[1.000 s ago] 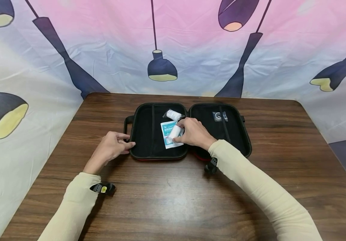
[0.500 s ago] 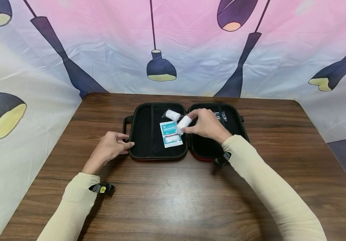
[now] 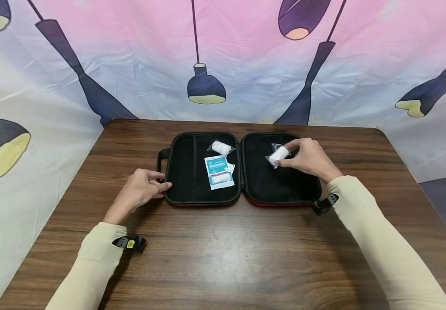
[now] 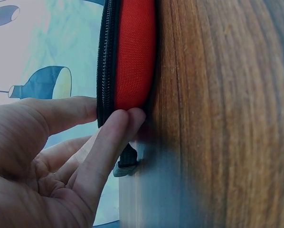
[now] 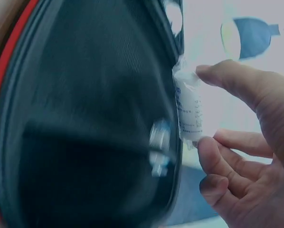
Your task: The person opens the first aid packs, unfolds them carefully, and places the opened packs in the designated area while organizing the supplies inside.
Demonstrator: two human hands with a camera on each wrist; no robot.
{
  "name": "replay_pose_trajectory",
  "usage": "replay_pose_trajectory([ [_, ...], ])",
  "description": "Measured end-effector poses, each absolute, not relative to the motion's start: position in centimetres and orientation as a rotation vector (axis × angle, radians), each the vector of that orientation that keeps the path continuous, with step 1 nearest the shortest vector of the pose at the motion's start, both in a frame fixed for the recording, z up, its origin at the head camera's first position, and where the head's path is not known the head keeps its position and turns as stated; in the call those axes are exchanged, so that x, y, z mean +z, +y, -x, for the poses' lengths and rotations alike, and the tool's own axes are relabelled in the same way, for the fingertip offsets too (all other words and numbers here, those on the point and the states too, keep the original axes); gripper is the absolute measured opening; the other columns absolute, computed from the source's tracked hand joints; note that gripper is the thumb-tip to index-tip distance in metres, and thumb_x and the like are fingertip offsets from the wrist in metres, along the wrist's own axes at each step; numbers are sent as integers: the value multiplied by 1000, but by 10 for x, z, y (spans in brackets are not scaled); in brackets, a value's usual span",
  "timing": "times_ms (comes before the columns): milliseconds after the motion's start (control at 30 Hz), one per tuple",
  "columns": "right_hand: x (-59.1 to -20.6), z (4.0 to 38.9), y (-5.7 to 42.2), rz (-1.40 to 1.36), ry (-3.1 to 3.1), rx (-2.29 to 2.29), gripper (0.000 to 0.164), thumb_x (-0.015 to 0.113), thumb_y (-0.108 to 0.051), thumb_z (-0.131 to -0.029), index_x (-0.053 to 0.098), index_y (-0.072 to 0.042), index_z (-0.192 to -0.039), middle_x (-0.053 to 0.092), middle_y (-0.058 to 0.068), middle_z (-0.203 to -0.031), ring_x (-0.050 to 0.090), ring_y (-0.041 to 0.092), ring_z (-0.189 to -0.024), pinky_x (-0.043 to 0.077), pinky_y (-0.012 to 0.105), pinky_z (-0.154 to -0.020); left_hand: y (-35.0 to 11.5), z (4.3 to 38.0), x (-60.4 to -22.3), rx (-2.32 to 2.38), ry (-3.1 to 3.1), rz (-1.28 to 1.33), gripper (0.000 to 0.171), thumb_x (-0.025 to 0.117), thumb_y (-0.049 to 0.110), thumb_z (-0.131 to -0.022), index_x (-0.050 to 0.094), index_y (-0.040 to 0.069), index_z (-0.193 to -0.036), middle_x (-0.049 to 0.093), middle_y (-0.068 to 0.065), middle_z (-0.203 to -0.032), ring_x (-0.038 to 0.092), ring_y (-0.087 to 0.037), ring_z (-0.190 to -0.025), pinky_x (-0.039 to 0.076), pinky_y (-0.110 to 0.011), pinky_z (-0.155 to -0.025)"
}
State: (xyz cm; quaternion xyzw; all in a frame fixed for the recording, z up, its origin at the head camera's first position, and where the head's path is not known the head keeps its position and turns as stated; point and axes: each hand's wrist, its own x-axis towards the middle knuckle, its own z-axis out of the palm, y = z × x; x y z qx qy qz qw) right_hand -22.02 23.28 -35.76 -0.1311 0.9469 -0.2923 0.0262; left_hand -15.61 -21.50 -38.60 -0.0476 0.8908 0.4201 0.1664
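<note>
A black case (image 3: 181, 172) with a red outer shell (image 4: 135, 52) lies unfolded on the wooden table. At its left edge my left hand (image 3: 139, 189) pinches the rim near the front corner between thumb and fingers. Over the right half, my right hand (image 3: 310, 159) holds a white bandage roll (image 3: 279, 155) in clear wrap by its ends, raised above the lining. Another wrapped white roll (image 3: 221, 147) lies in the left half. Below that roll is a blue-and-white packet (image 3: 219, 172), partly covering another white piece. A small clear-wrapped item (image 5: 159, 147) sits under the right half's strap.
The case's carry handle (image 3: 162, 157) sticks out on the left, just beyond my left hand. Behind the brown table (image 3: 223, 258) hangs a cloth backdrop (image 3: 149, 64) printed with lamps.
My right hand has carried the bandage roll rightward, from above the packet in the left half to over the right half. My left hand stays at the case's edge.
</note>
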Motion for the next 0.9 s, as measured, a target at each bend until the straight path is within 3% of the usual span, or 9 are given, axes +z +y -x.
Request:
replay_pose_trajectory([
  [267, -364, 219, 273, 408, 2950, -829, 54, 85, -37, -82, 72, 4, -115, 71, 22, -110, 64, 26, -81, 50, 37, -68, -216, 156, -385, 1219, 2531, 132, 56, 69, 22, -98, 52, -6, -143, 73, -20, -110, 75, -24, -89, 60, -41, -85],
  [600, -371, 228, 292, 393, 2897, -798, 52, 85, -28, -83, 69, 7, -119, 67, 26, -118, 67, 40, -103, 54, 56, -86, -217, 156, -386, 1238, 2520, 131, 57, 70, 23, -98, 51, -6, -144, 74, -19, -109, 75, -23, -89, 60, -39, -84],
  [733, -371, 233, 289, 427, 2867, -770, 53, 86, -22, -83, 66, 9, -122, 66, 28, -120, 67, 39, -101, 54, 54, -86, -218, 156, -387, 1213, 2532, 122, 58, 69, 24, -98, 50, -6, -145, 72, -20, -113, 75, -23, -89, 59, -42, -87],
  [900, -375, 236, 288, 479, 2841, -762, 51, 84, -15, -85, 65, 9, -126, 67, 27, -117, 66, 28, -84, 54, 42, -72, -217, 156, -388, 1219, 2528, 114, 58, 69, 24, -99, 50, -6, -145, 71, -22, -117, 75, -23, -90, 59, -42, -87],
])
